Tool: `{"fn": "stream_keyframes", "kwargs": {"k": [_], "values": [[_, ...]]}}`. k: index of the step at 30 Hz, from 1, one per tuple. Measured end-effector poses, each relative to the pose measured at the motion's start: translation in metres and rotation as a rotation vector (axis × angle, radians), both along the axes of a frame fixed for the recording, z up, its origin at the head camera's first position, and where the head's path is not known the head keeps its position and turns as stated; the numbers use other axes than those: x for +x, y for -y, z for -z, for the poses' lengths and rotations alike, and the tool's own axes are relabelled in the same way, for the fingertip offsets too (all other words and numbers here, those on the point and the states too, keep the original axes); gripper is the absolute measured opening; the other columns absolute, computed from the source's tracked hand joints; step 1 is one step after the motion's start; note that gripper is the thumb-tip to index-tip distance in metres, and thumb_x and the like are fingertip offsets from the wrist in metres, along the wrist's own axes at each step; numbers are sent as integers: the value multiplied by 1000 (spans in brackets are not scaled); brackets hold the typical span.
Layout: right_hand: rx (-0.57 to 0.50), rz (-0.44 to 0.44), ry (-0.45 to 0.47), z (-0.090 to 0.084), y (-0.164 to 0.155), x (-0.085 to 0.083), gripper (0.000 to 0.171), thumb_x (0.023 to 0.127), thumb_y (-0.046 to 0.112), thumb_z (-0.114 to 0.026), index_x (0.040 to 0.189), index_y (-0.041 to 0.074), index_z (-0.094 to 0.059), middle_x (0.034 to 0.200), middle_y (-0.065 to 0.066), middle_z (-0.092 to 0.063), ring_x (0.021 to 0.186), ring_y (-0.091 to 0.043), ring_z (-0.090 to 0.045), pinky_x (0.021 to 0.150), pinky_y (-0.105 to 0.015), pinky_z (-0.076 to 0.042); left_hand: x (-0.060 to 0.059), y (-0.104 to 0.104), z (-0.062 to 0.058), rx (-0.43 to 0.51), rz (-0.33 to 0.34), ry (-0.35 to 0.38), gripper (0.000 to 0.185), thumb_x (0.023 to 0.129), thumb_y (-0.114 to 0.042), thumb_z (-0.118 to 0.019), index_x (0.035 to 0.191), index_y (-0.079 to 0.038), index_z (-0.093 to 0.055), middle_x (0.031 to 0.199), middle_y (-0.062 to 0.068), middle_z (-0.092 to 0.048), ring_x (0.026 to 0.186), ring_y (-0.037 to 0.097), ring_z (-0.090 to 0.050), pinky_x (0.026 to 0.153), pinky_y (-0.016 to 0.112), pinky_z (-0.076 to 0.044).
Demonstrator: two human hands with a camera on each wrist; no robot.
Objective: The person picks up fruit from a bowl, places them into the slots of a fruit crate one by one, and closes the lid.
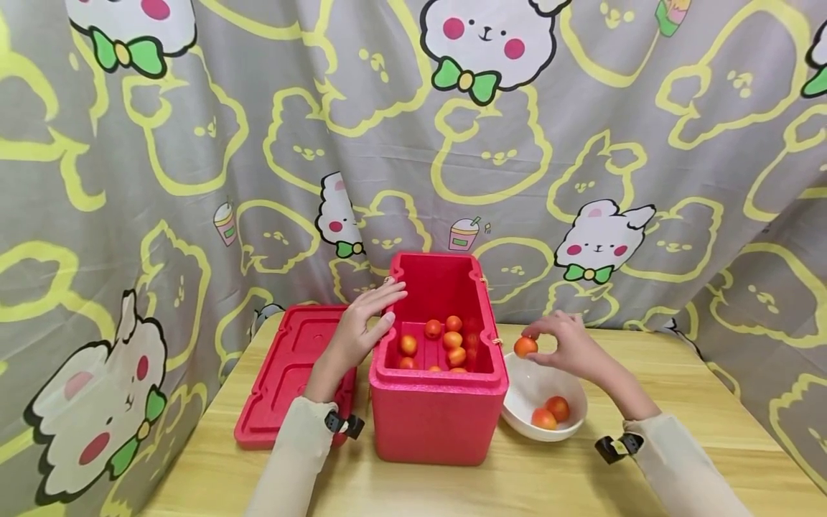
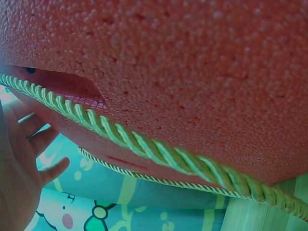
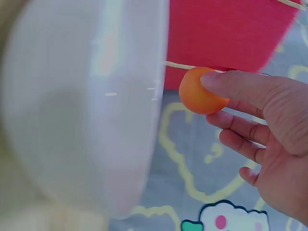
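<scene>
My right hand point(image 1: 566, 345) pinches a small round orange fruit point(image 1: 525, 347) between thumb and fingers, over the far rim of a white bowl point(image 1: 526, 395). In the right wrist view, the held fruit point(image 3: 198, 91) shows smooth skin, and the bowl point(image 3: 86, 96) fills the left side. Two similar fruits point(image 1: 551, 411) lie in the bowl. At the left rim of an open red foam box point(image 1: 439, 424) is my left hand point(image 1: 362, 324), its fingers extended over the edge. Several orange fruits point(image 1: 452, 340) lie on the box floor; its near wall partly hides some.
Left of the box lies its red lid point(image 1: 278, 402) on the wooden table point(image 1: 581, 481). Twisted cord point(image 2: 144, 144) runs along the box's outer side in the left wrist view. A patterned curtain point(image 1: 388, 143) hangs close behind.
</scene>
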State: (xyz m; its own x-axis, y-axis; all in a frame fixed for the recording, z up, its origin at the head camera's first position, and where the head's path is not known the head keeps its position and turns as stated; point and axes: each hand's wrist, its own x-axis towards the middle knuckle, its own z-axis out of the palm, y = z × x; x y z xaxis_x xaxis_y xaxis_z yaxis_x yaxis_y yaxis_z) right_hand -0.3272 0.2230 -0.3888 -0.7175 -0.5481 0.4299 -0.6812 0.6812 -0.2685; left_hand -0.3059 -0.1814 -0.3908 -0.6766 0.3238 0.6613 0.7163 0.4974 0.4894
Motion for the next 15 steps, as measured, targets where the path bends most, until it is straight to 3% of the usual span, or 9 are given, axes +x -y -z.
{"fn": "stream_keyframes", "kwargs": {"k": [6,15], "values": [[-135,-13,-66,-24,-2,-2,34,71,9,-91,102,9,-77,92,-2,-76,91,-21,-55,81,-40,-29,1,0,-1,1,0,-6,48,97,-30,-58,142,-14,-61,152,3,-55,149,25,-43,120,62,-32],[-280,-13,-96,-54,2,2,36,76,8,-89,110,12,-77,99,-3,-75,95,0,-51,83,-28,-42,2,-2,-1,-1,0,2,49,97,-29,-58,142,-12,-61,152,3,-55,149,26,-42,120,62,-32]]}}
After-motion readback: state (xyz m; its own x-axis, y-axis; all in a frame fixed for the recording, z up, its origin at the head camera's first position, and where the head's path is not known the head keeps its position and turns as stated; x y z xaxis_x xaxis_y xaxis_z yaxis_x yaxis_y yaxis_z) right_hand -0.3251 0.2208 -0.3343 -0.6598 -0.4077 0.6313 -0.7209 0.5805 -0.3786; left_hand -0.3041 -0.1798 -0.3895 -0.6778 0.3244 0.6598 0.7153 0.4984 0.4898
